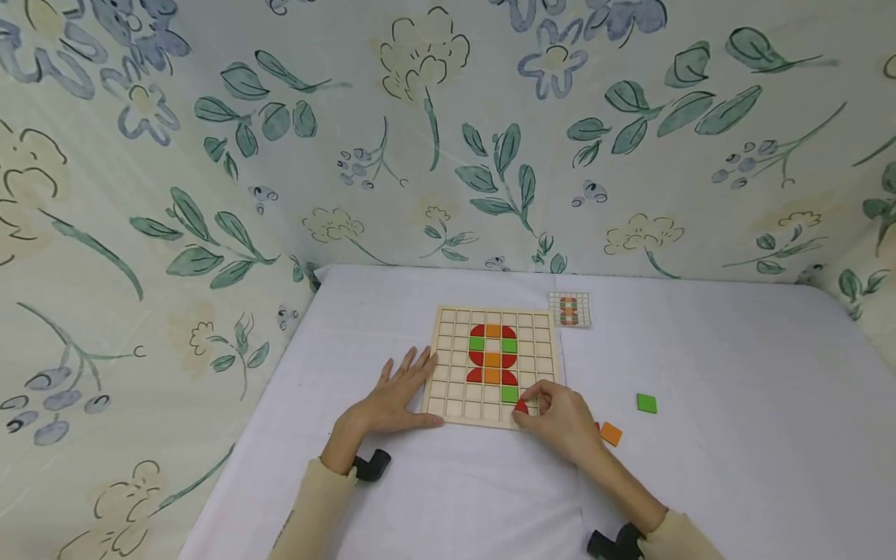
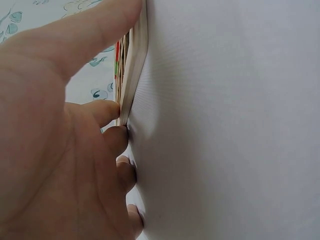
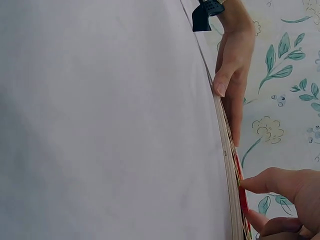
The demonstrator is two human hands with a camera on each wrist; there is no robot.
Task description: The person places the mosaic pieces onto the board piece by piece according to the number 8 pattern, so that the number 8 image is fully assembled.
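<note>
A wooden grid board lies on the white cloth, with red rounded pieces, orange squares and green squares set in its middle columns. My left hand is spread along the board's left edge, thumb at the near corner. In the left wrist view its fingertips touch the board's side. Thumb and fingers of my right hand pinch a red rounded piece over the nearest row, below the lowest green square. The right wrist view shows that piece right at the board's surface.
A small pattern card lies beyond the board's far right corner. Loose on the cloth to the right are a green square, an orange square and a red piece partly hidden by the right hand. Flowered fabric hangs behind.
</note>
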